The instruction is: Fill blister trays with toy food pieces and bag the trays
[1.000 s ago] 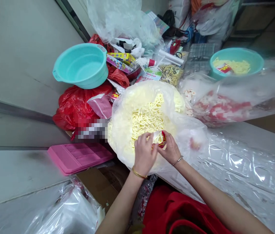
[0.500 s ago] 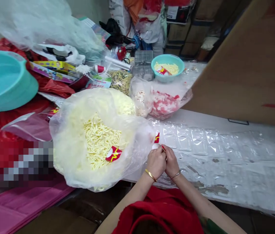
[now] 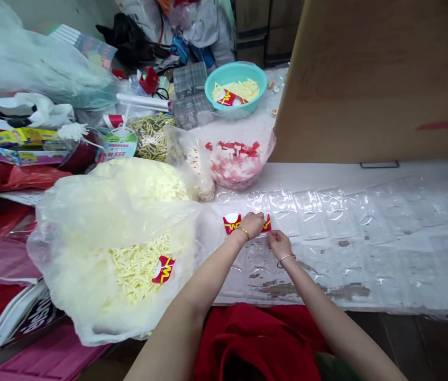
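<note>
My left hand (image 3: 253, 225) reaches over the clear plastic blister shells (image 3: 283, 206), fingers pinched on a small red fries carton (image 3: 266, 223) with a yellow zigzag. Beside the carton's lower edge is my right hand (image 3: 281, 244), its fingers drawn together; whatever they hold, if anything, is hidden. Another red fries carton (image 3: 229, 222) lies in a shell just left of my left hand. To the left, a big plastic bag (image 3: 73, 275) holds many pale yellow fry-shaped pieces (image 3: 136, 267), with a red carton (image 3: 163, 270) on top of them.
A turquoise bowl (image 3: 261, 95) with yellow pieces stands at the back. Before it sits a bag of red and white pieces (image 3: 235, 164). A large cardboard sheet (image 3: 366, 79) rises at the right. Shells continue rightward along the white table (image 3: 327, 174).
The view has swung right. My hands, formerly together by the bag's edge, are now slightly apart over the shells, with a red carton under the left fingers.
</note>
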The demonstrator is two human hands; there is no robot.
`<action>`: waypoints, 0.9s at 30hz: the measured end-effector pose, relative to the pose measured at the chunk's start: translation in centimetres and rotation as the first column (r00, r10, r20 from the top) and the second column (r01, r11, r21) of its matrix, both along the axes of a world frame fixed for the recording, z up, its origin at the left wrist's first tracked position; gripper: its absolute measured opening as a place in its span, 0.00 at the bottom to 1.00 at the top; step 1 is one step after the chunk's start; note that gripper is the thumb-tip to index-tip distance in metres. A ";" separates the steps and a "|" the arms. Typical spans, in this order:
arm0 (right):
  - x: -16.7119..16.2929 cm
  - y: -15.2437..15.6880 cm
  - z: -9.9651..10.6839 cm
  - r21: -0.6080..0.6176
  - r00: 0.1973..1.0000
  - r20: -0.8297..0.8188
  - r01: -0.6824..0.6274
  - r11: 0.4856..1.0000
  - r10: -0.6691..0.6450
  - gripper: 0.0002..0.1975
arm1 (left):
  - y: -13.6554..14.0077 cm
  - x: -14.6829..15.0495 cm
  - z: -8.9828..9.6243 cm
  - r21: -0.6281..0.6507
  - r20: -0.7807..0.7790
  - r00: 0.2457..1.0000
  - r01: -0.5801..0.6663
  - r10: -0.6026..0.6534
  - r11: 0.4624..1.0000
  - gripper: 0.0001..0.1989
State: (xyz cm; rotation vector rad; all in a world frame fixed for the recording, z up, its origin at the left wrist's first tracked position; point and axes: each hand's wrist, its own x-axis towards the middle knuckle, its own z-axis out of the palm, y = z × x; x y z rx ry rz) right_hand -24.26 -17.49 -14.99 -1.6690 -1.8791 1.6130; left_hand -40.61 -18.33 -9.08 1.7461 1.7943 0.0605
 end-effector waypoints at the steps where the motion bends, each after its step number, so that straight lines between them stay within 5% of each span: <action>1: -0.2 0.1 -0.4 -0.028 1.000 0.003 0.014 1.000 -0.014 0.13 | 0.2 0.1 -0.5 -0.017 0.006 1.000 0.016 -0.016 1.000 0.09; 9: -1.1 0.6 -0.9 -0.198 0.999 0.027 0.039 0.979 -0.034 0.13 | -0.1 0.1 -1.4 -0.047 -0.039 0.997 -0.064 0.063 0.997 0.08; 15: -2.2 1.9 2.2 -0.075 0.998 0.067 0.020 0.997 -0.015 0.11 | 0.7 1.4 0.6 0.120 -0.032 0.984 -0.169 0.174 0.978 0.14; 18: -2.3 2.2 4.3 -0.010 0.998 0.050 -0.034 0.999 0.034 0.11 | -1.6 2.5 3.4 0.280 0.085 0.961 -0.276 0.263 0.919 0.16; 21: -1.3 0.0 8.2 -0.047 0.986 -0.051 -0.164 0.985 0.161 0.12 | -8.4 2.8 8.3 0.386 0.348 0.898 -0.399 0.269 0.832 0.16; 23: -0.7 -1.9 10.5 -0.134 0.946 -0.155 -0.307 0.942 0.286 0.15 | -14.1 1.8 11.2 0.405 0.436 0.804 -0.576 0.404 0.709 0.15; 24: -0.7 -2.9 11.4 -0.183 0.911 -0.212 -0.391 0.902 0.353 0.16 | -17.1 0.9 12.1 0.405 0.436 0.724 -0.688 0.534 0.602 0.14; 27: -1.7 -6.5 14.4 -0.302 0.753 -0.377 -0.651 0.697 0.540 0.17 | -26.6 -3.3 13.2 0.423 0.316 0.305 -0.893 0.898 0.155 0.11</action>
